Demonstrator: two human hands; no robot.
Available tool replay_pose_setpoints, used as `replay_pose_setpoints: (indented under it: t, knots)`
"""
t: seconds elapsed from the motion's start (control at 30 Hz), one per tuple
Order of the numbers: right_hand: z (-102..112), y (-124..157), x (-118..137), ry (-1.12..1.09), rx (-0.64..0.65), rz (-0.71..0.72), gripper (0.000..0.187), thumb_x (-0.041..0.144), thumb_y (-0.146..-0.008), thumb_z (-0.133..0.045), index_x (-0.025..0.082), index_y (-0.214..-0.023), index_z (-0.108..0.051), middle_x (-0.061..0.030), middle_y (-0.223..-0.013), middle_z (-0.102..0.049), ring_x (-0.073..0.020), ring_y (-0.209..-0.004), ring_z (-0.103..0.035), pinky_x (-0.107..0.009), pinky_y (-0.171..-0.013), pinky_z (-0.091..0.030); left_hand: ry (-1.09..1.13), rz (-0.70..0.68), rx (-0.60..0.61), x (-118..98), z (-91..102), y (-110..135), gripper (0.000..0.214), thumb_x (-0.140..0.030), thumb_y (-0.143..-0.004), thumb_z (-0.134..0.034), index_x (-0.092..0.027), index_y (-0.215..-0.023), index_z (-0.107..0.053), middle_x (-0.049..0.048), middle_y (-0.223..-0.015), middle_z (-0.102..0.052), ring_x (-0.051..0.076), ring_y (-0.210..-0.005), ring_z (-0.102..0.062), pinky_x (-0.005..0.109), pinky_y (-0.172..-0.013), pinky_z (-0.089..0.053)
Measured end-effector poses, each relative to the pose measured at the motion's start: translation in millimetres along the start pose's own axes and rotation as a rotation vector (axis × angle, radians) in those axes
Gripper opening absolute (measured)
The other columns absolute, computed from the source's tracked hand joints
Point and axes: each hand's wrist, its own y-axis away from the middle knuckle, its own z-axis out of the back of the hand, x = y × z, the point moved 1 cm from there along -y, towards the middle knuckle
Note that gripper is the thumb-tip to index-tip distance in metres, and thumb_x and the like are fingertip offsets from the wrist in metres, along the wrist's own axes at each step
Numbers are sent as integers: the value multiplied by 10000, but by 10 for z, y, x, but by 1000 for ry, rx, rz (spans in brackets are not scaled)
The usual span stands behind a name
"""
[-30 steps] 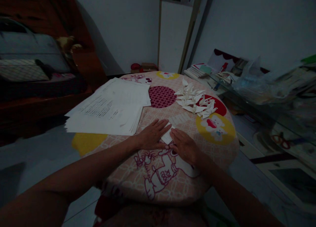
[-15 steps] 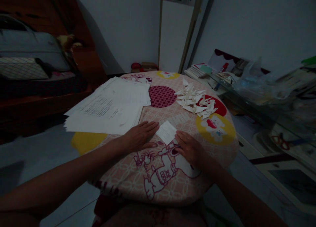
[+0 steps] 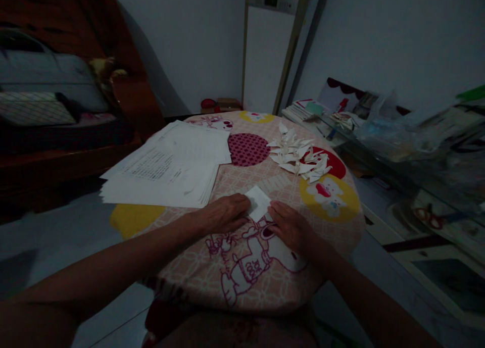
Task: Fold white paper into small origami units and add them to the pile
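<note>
A small square of folded white paper (image 3: 259, 202) lies on the cloth-covered round table (image 3: 235, 267), one corner towards me. At its left corner, the bent fingers of my left hand (image 3: 228, 212) are closed on the paper's edge. My right hand (image 3: 288, 225) rests flat at the opposite corner, fingertips touching the paper and thumb held apart below. Beyond the hands, a cluster of folded white paper cranes (image 3: 299, 156) sits at the right of the table. A stack of printed paper sheets (image 3: 162, 166) covers the table's left side.
To the right stands a glass-topped cabinet (image 3: 394, 171) loaded with plastic bags (image 3: 390, 126), books (image 3: 301, 110) and, lower down, orange-handled scissors (image 3: 428, 217). A wooden bench (image 3: 132, 98) holding a grey bag (image 3: 56, 75) is at the left. A tall white appliance (image 3: 267, 55) stands behind.
My left hand, flat with fingers stretched out before, has moved slightly right and its fingers have closed at the paper's left corner. My right hand stays in place.
</note>
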Motion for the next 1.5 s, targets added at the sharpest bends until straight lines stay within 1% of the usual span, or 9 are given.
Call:
replay_pose_setpoints:
  t: [0.17, 0.4, 0.67, 0.9, 1.1, 1.17, 1.27, 1.37, 1.5]
  knots:
    - [54, -73, 4, -7, -12, 2, 348, 224, -902, -668, 99, -1225, -634, -212, -1300, -651, -324, -1229, -600, -504, -1072, -506, 35, -89, -5, 76, -86, -123, 496, -433, -978, -552, -105, -1350, -547, 225, -1377, -603, 303, -1253, -597, 449, -1030, -516]
    - [142, -151, -9, -29, 35, 5, 110, 178, -954, -563, 163, -1002, -661, -145, -1101, -705, -273, -1072, -643, -434, -964, -533, 22, -171, 26, 19, -101, -62, 358, -288, -1014, -503, -116, -1300, -634, 173, -1307, -686, 265, -1288, -610, 420, -1082, -518]
    - [7, -521, -281, -145, -20, -140, 300, 192, -908, -533, 151, -1136, -724, -131, -1097, -743, -256, -1020, -661, -386, -947, -509, 181, -190, 40, -77, -118, 0, 337, -186, -1002, -461, -172, -1248, -691, 131, -1309, -699, 220, -1264, -636, 384, -1087, -524]
    - [12, -981, -405, -601, -55, -467, 305, 148, -775, -661, 139, -1056, -780, -69, -895, -772, -201, -824, -688, -307, -786, -523, 224, -240, 33, -169, -116, -20, 340, -133, -971, -463, -163, -1205, -707, 137, -1213, -741, 220, -1158, -693, 369, -1006, -567]
    - [45, -1166, -415, -972, -24, -699, 55, 123, -633, -722, 143, -683, -708, 44, -528, -601, -100, -484, -498, -220, -493, -368, 249, -169, -44, -184, -73, -32, 248, -232, -993, -495, -196, -1059, -731, 101, -990, -767, 178, -934, -727, 283, -863, -578]
    - [52, -1151, -423, -1090, -43, -748, 46, 140, -632, -706, 149, -643, -662, 71, -461, -525, -75, -416, -406, -212, -437, -292, 202, -113, -104, -161, -31, -26, 254, -277, -998, -491, -183, -944, -720, 79, -873, -740, 163, -817, -706, 266, -779, -572]
    - [58, -1068, -426, -1274, -131, -795, 96, 181, -613, -716, 151, -643, -630, 60, -503, -555, -69, -434, -438, -199, -436, -313, 123, 7, -268, -90, 58, -17, 282, -322, -1002, -479, -173, -843, -658, 59, -806, -692, 156, -751, -666, 268, -709, -554]
    - [49, -958, -400, -1387, -236, -881, 179, 202, -561, -752, 155, -666, -615, 40, -562, -603, -86, -481, -515, -201, -457, -370, 74, 54, -394, -10, 111, -33, 253, -381, -988, -526, -166, -912, -635, 80, -898, -690, 184, -846, -664, 310, -757, -565]
    - [22, -850, -314, -1458, -394, -994, 252, 161, -523, -761, 171, -716, -600, 53, -543, -594, -86, -460, -505, -196, -436, -367, -30, -74, -345, 9, 59, -117, 449, -514, -917, -629, -138, -1162, -613, 139, -1094, -678, 260, -1038, -635, 445, -952, -550]
